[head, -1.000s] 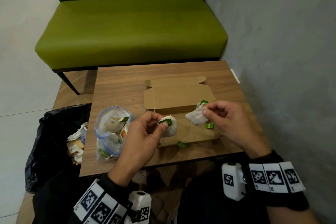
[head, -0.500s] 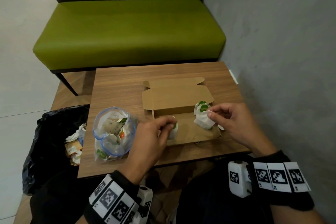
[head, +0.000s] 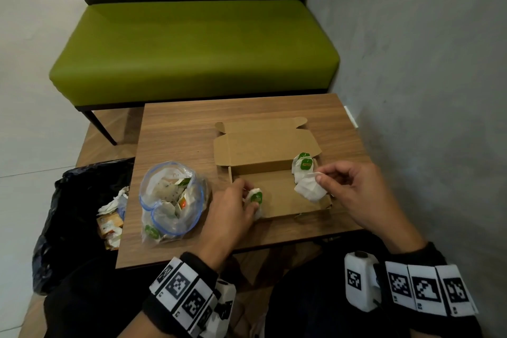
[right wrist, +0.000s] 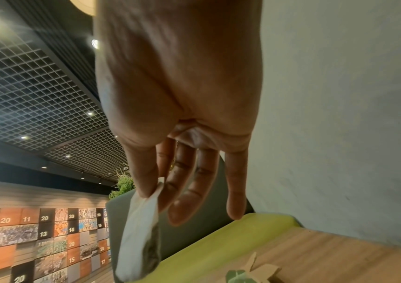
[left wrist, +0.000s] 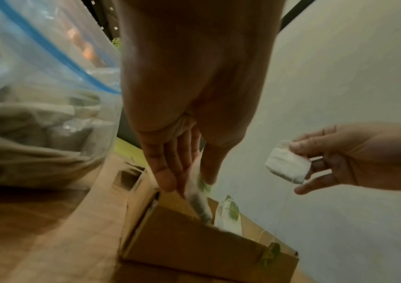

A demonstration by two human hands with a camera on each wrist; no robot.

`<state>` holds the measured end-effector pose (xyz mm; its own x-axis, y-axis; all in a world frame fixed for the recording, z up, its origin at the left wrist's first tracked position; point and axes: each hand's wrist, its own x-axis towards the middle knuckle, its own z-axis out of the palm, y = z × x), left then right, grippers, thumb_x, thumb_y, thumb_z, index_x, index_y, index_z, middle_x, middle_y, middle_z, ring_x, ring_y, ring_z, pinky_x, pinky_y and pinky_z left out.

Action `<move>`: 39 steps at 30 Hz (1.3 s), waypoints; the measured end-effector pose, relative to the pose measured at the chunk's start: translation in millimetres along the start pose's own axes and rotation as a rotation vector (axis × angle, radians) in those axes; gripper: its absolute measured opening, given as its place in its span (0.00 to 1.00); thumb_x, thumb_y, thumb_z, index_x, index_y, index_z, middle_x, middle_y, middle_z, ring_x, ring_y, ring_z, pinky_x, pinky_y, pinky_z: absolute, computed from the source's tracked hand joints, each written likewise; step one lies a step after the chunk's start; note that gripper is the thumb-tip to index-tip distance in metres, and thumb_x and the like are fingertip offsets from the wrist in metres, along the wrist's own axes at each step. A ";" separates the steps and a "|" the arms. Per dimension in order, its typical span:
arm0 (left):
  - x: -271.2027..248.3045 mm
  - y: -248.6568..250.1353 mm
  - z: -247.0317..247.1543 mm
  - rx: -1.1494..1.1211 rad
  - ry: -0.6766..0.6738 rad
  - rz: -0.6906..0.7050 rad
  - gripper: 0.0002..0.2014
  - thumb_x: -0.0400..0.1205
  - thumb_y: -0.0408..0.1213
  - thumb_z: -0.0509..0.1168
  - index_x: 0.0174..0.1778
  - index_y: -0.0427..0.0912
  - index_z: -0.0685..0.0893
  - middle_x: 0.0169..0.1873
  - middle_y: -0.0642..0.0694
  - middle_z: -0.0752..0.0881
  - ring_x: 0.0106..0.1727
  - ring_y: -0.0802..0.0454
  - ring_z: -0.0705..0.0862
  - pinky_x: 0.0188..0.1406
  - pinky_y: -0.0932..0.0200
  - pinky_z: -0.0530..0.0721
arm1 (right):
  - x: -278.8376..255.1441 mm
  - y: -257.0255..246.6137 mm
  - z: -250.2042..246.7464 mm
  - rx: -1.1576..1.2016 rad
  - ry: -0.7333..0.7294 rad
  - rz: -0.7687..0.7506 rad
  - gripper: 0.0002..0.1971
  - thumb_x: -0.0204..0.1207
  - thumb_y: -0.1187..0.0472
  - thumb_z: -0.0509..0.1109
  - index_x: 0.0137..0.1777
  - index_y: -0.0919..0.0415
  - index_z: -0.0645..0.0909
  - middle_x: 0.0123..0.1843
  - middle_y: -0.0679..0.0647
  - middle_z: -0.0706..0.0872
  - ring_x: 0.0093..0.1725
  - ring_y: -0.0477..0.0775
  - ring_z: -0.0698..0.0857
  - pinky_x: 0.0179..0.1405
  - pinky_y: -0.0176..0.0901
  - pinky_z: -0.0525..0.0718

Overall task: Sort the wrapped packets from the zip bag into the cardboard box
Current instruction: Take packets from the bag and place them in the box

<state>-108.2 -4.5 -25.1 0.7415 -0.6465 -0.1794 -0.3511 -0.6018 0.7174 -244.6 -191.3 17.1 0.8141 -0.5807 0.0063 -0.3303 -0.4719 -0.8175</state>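
Two packets pinched: left hand [head: 231, 207] grip on packet [head: 255, 197] at cardboard box [head: 277, 202] left wall, right hand [head: 354, 192] grip on second packet [head: 308, 188] above its right end; may snag or fall outside.

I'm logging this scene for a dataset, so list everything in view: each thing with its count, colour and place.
cardboard box: one, brown, open on the table, lid folded back.
packets in the box: at least one, white with green tag, standing at the right end.
held packets: two, white; left one at the box's left end, right one above its right end.
zip bag: one, clear with blue seal, left of the box, more packets inside.
table: one, wood brown.
bench: one, green seat, behind the table.
bin bag: one, black, on the floor left of the table, scraps inside.
left hand: holds a packet.
right hand: pinches a packet.
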 end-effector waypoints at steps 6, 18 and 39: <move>-9.0 7.5 -8.3 0.186 0.001 0.250 0.29 0.83 0.45 0.68 0.80 0.49 0.68 0.77 0.53 0.73 0.77 0.57 0.68 0.73 0.64 0.66 | -5.8 -5.5 7.0 -0.031 -0.075 -0.009 0.06 0.77 0.60 0.76 0.49 0.48 0.91 0.41 0.45 0.92 0.42 0.41 0.88 0.43 0.37 0.87; -19.6 24.0 -12.9 -0.537 -0.031 0.230 0.02 0.81 0.37 0.72 0.43 0.45 0.90 0.34 0.49 0.91 0.37 0.54 0.89 0.41 0.46 0.88 | -10.9 -26.9 22.0 0.319 -0.181 -0.059 0.18 0.71 0.55 0.79 0.61 0.51 0.86 0.45 0.50 0.91 0.46 0.52 0.91 0.48 0.39 0.89; -44.9 5.8 -36.4 -0.901 0.008 0.134 0.09 0.78 0.36 0.70 0.46 0.33 0.89 0.35 0.37 0.91 0.35 0.51 0.88 0.37 0.61 0.85 | -41.0 -18.2 89.2 0.393 -0.328 0.078 0.11 0.81 0.69 0.70 0.57 0.56 0.89 0.44 0.48 0.94 0.42 0.48 0.92 0.45 0.40 0.88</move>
<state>-122.8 38.1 11.6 0.7316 -0.6796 -0.0545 0.1429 0.0747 0.9869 -229.4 -99.7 -19.8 0.9220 -0.3360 -0.1925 -0.2426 -0.1137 -0.9634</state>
